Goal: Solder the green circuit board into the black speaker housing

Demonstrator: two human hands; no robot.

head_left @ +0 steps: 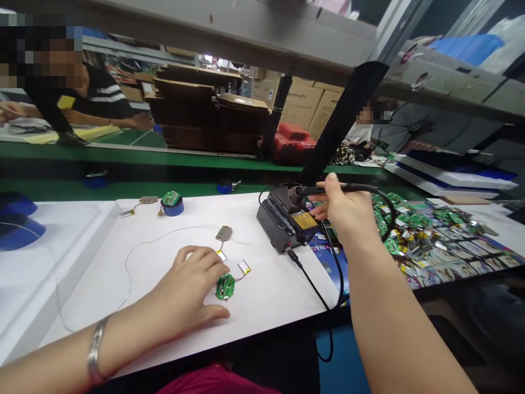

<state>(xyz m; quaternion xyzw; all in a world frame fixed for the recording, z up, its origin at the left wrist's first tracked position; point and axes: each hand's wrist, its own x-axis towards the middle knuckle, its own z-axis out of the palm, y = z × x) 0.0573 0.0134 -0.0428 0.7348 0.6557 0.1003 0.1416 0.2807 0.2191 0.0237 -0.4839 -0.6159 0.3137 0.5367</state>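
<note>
My left hand [192,287] rests palm-down over the white work surface [164,306], its fingers curved and apart. Beside its fingertips lies a round green circuit board [225,288], wired to a small silver battery [244,267]. Another small battery [221,255] is partly covered by the fingers, near a small brownish flat piece [223,233]. My right hand [348,210] is at the black soldering station [283,219], thumb raised and fingers apart. The soldering iron's handle [296,196] sits in the station, and its black cable [369,189] runs past my right hand; whether they touch is unclear.
Several green boards with batteries [410,224] are heaped at the right. A blue round holder [172,207] carries another board at the back. Thin solder wire [131,251] loops across the surface. White foam trays [82,219] lie left. Co-workers [102,93] sit beyond the shelf.
</note>
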